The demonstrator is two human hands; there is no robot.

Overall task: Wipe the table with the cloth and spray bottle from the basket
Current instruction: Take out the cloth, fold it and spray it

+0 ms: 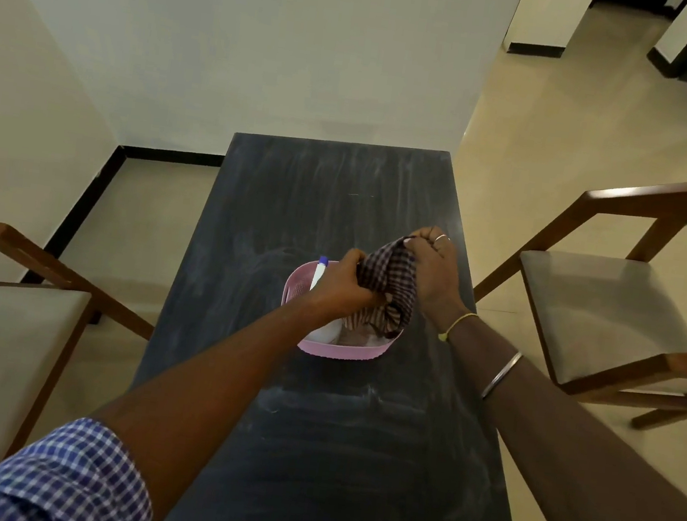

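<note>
Just left of the grip, the spray bottle [320,272] stands in the basket [334,351]. The left hand [341,279] and right hand [434,268] pinch the checked cloth [387,281] between them, its tail hanging into the basket. This looks like the fetching step; next, lift the cloth clear.

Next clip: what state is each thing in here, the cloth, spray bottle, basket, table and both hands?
cloth: lifted, partly unfolded, lower end hanging into the basket.
spray bottle: in the basket, blue top up.
basket: upright on the table.
table: marked with pale streaks.
left hand: grips the cloth.
right hand: pinches the cloth's top edge.
</note>
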